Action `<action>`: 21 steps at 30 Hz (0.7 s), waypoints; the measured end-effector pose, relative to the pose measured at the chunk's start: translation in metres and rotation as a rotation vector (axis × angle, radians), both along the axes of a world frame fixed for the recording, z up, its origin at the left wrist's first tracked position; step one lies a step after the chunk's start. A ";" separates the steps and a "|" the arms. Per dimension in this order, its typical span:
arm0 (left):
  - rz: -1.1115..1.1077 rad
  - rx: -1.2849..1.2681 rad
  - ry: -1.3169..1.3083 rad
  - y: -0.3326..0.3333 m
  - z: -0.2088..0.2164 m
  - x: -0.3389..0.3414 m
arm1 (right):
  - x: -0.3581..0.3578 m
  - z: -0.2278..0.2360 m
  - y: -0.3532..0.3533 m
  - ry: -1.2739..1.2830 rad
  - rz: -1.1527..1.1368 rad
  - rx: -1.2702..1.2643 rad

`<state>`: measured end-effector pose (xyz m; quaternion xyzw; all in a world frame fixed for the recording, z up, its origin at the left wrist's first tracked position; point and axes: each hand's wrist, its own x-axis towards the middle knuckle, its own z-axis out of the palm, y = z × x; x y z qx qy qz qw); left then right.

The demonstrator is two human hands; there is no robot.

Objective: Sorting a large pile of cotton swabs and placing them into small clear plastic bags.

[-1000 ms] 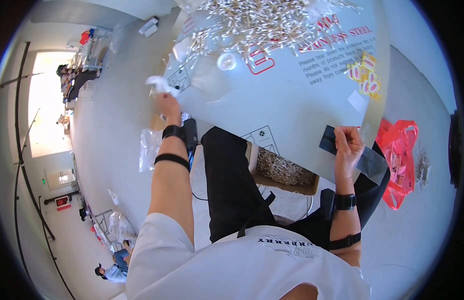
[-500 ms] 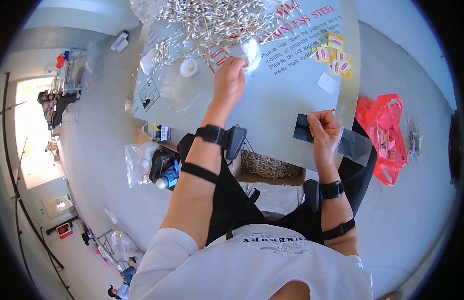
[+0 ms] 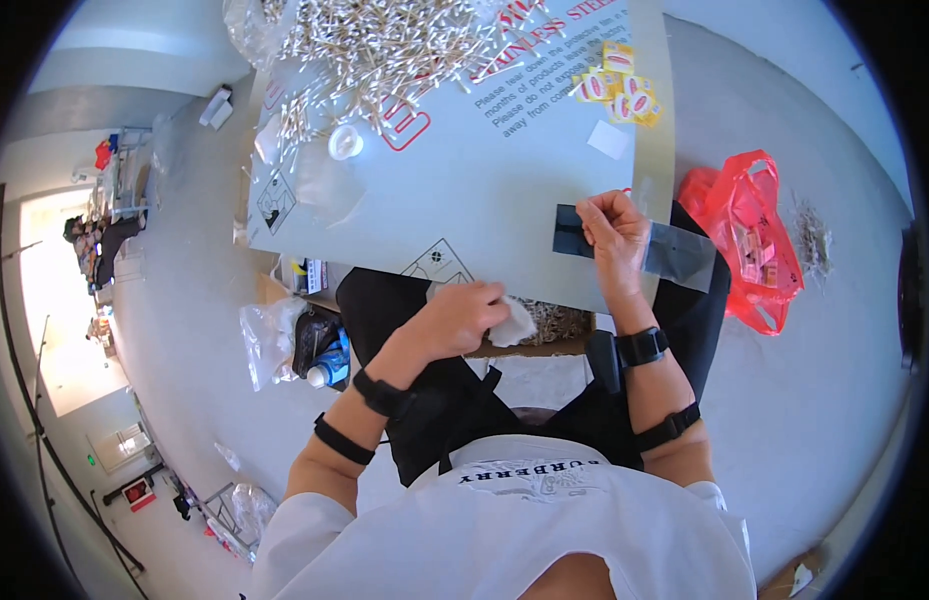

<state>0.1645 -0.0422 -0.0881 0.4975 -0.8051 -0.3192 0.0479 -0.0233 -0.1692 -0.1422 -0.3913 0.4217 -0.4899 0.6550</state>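
My left hand (image 3: 462, 318) is closed on a crumpled white tissue-like piece (image 3: 514, 325), low at the table's near edge and above a cardboard box of cotton swabs (image 3: 559, 323). Over the table's near right part, my right hand (image 3: 616, 235) has its fingers pinched together on a plastic strip (image 3: 681, 257). The strip looks see-through to the right of the hand and dark to the left. Its middle is hidden by the hand. A large loose pile of cotton swabs (image 3: 384, 50) covers the far left of the table.
Small yellow packets (image 3: 629, 95) and a white square (image 3: 609, 139) lie at the table's right. A round white lid-like piece (image 3: 345, 142) sits near the swabs. On the floor stand a red plastic bag (image 3: 749, 240) and a blue bottle (image 3: 331, 367). People (image 3: 104, 245) are far left.
My left hand has come down from beside the swab pile to the near table edge, carrying the white piece. My right hand keeps its hold. The whole view has shifted slightly.
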 end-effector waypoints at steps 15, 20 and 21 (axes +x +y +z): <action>0.579 -0.544 -0.304 -0.206 -0.036 0.021 | -0.003 0.010 -0.001 0.037 0.030 0.079; 0.530 -0.666 -0.238 -0.230 -0.032 0.021 | 0.000 0.012 -0.001 0.001 0.036 0.086; 0.472 -0.593 -0.214 -0.227 -0.033 0.018 | -0.001 0.011 -0.002 -0.003 0.021 0.091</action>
